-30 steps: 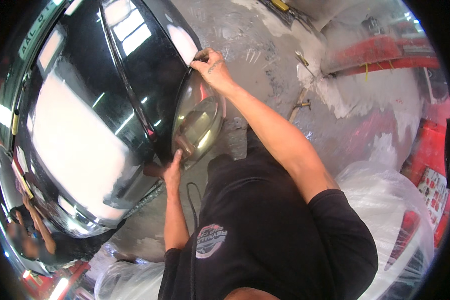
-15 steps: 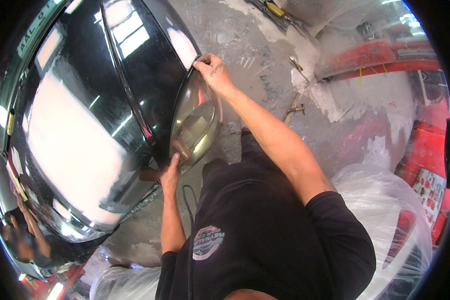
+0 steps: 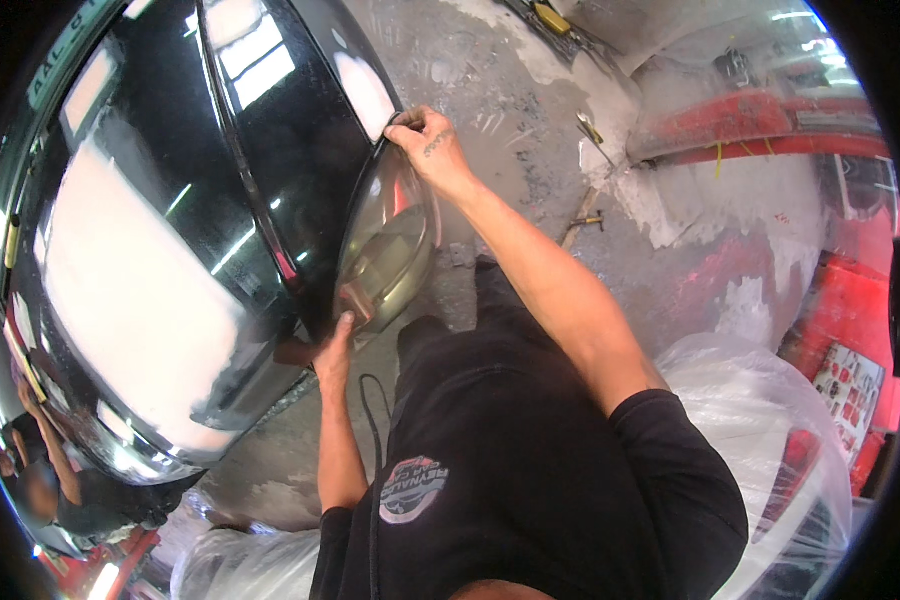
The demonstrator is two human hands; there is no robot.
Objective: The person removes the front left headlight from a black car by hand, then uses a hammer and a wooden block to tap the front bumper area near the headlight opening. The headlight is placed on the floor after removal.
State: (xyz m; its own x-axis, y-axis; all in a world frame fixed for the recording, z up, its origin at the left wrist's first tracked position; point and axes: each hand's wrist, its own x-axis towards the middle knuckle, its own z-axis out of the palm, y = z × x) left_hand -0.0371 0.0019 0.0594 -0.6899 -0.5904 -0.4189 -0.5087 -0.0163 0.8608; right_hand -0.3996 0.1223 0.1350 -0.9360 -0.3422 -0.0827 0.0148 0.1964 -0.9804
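A car headlight (image 3: 388,262) with a clear, yellowish lens sits at the front corner of a black car hood (image 3: 305,110). My right hand (image 3: 432,150) is closed in a pinch at its upper corner, where hood, fender and lamp meet. Lower down, my left hand (image 3: 334,352) grips the headlight's near end, thumb upright against the lens edge. The left fingers are partly hidden behind the thumb and below the bumper edge. Large pale sanded patches (image 3: 135,300) cover parts of the bodywork, and a whitish patch (image 3: 363,92) marks the fender.
Another person (image 3: 60,490) shows at the lower left by the car. A hammer (image 3: 588,220) and tools (image 3: 560,25) lie on the stained concrete floor (image 3: 490,180). Clear plastic sheeting (image 3: 740,400) drapes behind me at right, near a red cabinet (image 3: 835,310).
Both hands keep their holds on the headlight. The view has shifted slightly, so the car appears a little further left. The person at lower left has changed posture.
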